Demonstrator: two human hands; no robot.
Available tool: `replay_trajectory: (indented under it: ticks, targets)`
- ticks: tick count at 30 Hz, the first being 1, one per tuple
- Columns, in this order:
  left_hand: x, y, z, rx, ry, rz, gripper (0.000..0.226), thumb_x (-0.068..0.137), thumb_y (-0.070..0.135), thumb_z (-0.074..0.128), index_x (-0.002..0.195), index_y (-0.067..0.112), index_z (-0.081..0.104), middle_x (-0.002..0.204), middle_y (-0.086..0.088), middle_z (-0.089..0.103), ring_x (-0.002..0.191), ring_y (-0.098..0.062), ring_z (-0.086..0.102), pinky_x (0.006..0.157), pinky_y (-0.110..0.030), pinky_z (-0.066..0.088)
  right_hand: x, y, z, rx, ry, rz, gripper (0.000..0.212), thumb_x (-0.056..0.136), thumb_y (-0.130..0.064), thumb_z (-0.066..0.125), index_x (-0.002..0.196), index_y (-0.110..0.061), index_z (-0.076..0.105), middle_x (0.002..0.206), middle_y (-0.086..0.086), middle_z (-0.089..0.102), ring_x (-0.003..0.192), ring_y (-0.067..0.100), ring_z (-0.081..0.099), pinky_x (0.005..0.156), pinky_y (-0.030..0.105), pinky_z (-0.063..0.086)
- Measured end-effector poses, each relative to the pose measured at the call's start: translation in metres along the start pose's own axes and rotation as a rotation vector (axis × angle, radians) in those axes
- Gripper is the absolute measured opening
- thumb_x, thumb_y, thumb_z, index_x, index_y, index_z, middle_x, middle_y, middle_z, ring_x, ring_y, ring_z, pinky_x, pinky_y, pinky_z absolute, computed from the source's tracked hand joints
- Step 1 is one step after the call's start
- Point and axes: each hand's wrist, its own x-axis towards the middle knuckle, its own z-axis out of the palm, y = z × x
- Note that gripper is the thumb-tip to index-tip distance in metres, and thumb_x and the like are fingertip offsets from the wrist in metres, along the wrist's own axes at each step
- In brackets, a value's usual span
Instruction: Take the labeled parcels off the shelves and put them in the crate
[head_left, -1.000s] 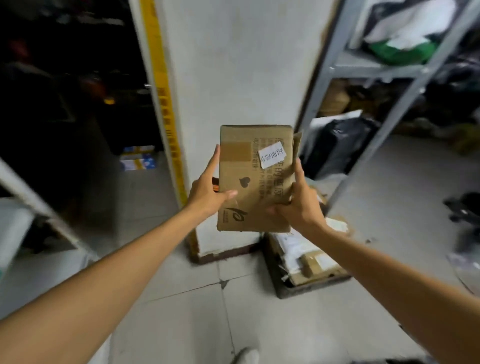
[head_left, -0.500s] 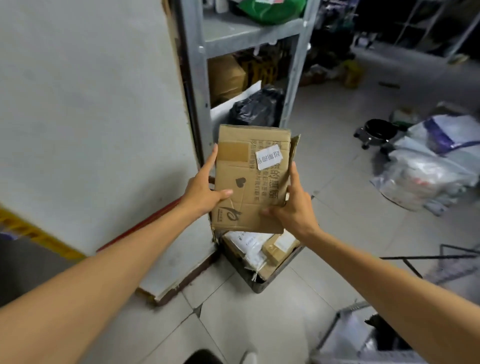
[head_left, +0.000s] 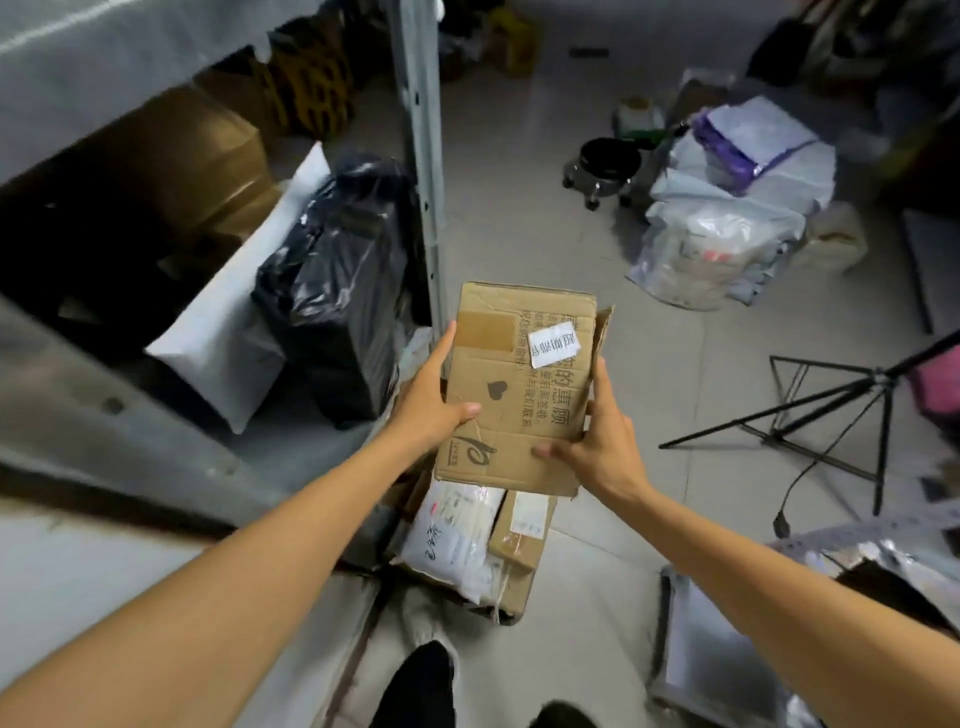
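Labeled parcel (head_left: 519, 384) is held w/ both hands right above the crate (head_left: 506, 613), long axis near-to-far. L hand (head_left: 431, 410) grips its left edge, R hand (head_left: 602, 447) the near-right corner. Crate lies below the fingers, both hands equally close.

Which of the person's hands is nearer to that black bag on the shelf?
Left. The left hand grips the cardboard box on the side facing the black bag; the right hand holds the box's opposite side, farther away.
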Motion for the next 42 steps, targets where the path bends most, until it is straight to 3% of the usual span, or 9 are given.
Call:
replay_trajectory:
  ticks: [6, 9, 14, 18, 23, 26, 31, 35, 42]
  targets:
    - [0.098, -0.048, 0.014, 0.069, -0.135, -0.126, 0.107, 0.081, 0.005, 0.073, 0.15, 0.048, 0.004, 0.138, -0.005, 0.051, 0.123, -0.023, 0.052, 0.101, -0.045, 0.047, 0.07, 0.045, 0.034, 0.032, 0.041, 0.134, 0.113, 0.063, -0.002, 0.085, 0.146, -0.035, 0.016, 0.116, -0.006, 0.058, 0.105, 0.009, 0.055, 0.084, 0.028, 0.05]
    - [0.141, -0.079, 0.034, 0.047, -0.192, -0.173, 0.104, 0.081, 0.0, 0.07, 0.151, 0.046, 0.008, 0.145, 0.0, 0.045, 0.128, -0.021, 0.047, 0.103, -0.043, 0.045, 0.104, 0.081, 0.051, 0.056, 0.039, 0.198, 0.102, 0.064, -0.001, 0.084, 0.14, -0.034, 0.023, 0.112, -0.013, 0.059, 0.097, 0.002, 0.058, 0.081, 0.021, 0.053]
    - [0.204, -0.148, 0.073, 0.025, -0.144, -0.249, 0.093, 0.083, -0.002, 0.067, 0.151, 0.038, 0.018, 0.144, -0.001, 0.048, 0.128, -0.021, 0.048, 0.1, -0.033, 0.044, 0.166, 0.152, 0.082, 0.064, 0.017, 0.28, 0.095, 0.065, 0.0, 0.083, 0.135, -0.032, 0.026, 0.108, -0.016, 0.058, 0.098, 0.006, 0.058, 0.086, 0.031, 0.052]
    - [0.239, -0.199, 0.101, 0.012, 0.009, -0.276, 0.076, 0.086, 0.001, 0.065, 0.145, 0.038, 0.035, 0.124, -0.001, 0.057, 0.106, -0.016, 0.055, 0.067, -0.008, 0.047, 0.211, 0.208, 0.109, 0.111, -0.003, 0.311, 0.095, 0.067, 0.005, 0.079, 0.136, -0.036, 0.029, 0.105, -0.023, 0.058, 0.097, -0.001, 0.06, 0.085, 0.034, 0.056]
    - [0.258, -0.247, 0.116, 0.073, 0.152, -0.232, 0.055, 0.084, 0.01, 0.069, 0.128, 0.037, 0.05, 0.114, 0.004, 0.062, 0.103, -0.016, 0.061, 0.084, -0.034, 0.052, 0.248, 0.261, 0.139, 0.161, -0.007, 0.315, 0.09, 0.066, 0.006, 0.079, 0.116, -0.054, 0.033, 0.098, -0.025, 0.059, 0.088, -0.018, 0.058, 0.066, 0.012, 0.053]
    - [0.263, -0.262, 0.119, 0.053, 0.151, -0.245, 0.054, 0.08, 0.002, 0.072, 0.123, 0.028, 0.052, 0.114, 0.003, 0.062, 0.102, -0.016, 0.062, 0.086, -0.039, 0.054, 0.256, 0.274, 0.152, 0.203, 0.007, 0.334, 0.089, 0.066, 0.008, 0.078, 0.121, -0.046, 0.034, 0.095, -0.028, 0.058, 0.083, -0.024, 0.056, 0.056, 0.004, 0.047]
    - [0.275, -0.275, 0.121, 0.037, 0.197, -0.26, 0.046, 0.077, -0.006, 0.072, 0.112, 0.017, 0.053, 0.113, 0.0, 0.06, 0.106, -0.018, 0.06, 0.094, -0.039, 0.052, 0.267, 0.283, 0.168, 0.252, 0.022, 0.339, 0.1, 0.068, 0.009, 0.077, 0.125, -0.056, 0.025, 0.105, -0.021, 0.06, 0.093, -0.013, 0.06, 0.068, 0.011, 0.053]
    - [0.278, -0.284, 0.12, 0.031, 0.235, -0.272, 0.041, 0.079, -0.004, 0.072, 0.111, 0.013, 0.054, 0.114, -0.001, 0.059, 0.111, -0.02, 0.058, 0.098, -0.044, 0.05, 0.277, 0.282, 0.175, 0.29, -0.022, 0.342, 0.096, 0.07, 0.01, 0.075, 0.144, -0.029, 0.027, 0.119, -0.007, 0.063, 0.11, 0.01, 0.061, 0.092, 0.037, 0.055]
    - [0.277, -0.284, 0.119, 0.063, 0.204, -0.295, 0.041, 0.079, 0.0, 0.074, 0.113, 0.013, 0.053, 0.115, -0.001, 0.057, 0.112, -0.019, 0.056, 0.098, -0.041, 0.049, 0.279, 0.283, 0.174, 0.2, -0.083, 0.392, 0.109, 0.074, 0.003, 0.076, 0.152, -0.03, 0.009, 0.122, -0.009, 0.061, 0.111, 0.01, 0.058, 0.095, 0.032, 0.05]
